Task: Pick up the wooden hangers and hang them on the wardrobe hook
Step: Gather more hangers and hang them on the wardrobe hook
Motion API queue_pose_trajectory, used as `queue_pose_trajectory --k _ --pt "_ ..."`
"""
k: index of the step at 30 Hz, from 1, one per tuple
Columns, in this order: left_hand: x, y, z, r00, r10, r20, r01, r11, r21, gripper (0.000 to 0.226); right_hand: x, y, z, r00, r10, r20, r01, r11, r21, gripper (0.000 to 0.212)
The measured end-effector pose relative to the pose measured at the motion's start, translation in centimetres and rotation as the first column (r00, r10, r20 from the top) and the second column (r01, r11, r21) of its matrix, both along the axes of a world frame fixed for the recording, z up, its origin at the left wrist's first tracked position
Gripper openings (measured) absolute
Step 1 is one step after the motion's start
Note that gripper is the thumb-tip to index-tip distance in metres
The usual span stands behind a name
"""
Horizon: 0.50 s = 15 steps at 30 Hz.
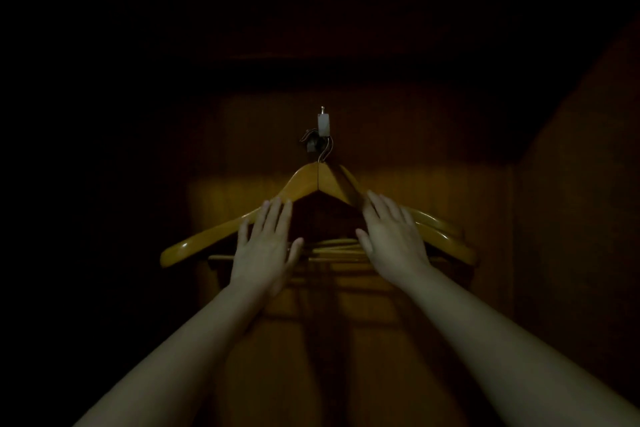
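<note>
Wooden hangers (311, 184) hang from the wardrobe hook (323, 125), arms spread sideways; left hand (265, 246) and right hand (394, 236) flat, released, equally near.

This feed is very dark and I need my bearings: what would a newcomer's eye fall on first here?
First, the lit wooden hangers, hanging in a bunch from the wardrobe hook at centre, against the wardrobe's back panel. Next, the left hand and right hand, both open with straight fingers, raised at the hangers' sloping arms, one on each side; whether they touch cannot be told. Everything around is near black.
</note>
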State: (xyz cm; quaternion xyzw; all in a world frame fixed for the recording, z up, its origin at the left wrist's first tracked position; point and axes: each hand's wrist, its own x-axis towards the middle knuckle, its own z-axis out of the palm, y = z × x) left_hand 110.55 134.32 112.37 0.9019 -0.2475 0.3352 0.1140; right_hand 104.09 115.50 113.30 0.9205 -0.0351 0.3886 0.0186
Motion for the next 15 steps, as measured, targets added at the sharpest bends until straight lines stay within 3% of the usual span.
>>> queue_pose_trajectory --k 8,11,15 --pt "-8.8 0.3 -7.2 0.911 -0.324 -0.253 0.372 0.912 0.171 0.057 -8.8 0.7 -8.5 0.985 0.126 -0.117 -0.108 0.983 0.149 0.036" --pt "-11.2 -0.8 -11.2 0.821 -0.412 -0.394 0.507 0.844 0.174 0.042 -12.5 0.4 -13.5 0.975 0.117 -0.190 -0.076 0.975 0.210 0.032" --pt "-14.4 -2.9 -17.2 0.652 -0.444 -0.615 0.636 0.762 0.125 0.036 -17.7 -0.5 -20.9 0.893 0.103 -0.439 0.058 0.939 0.339 0.026"
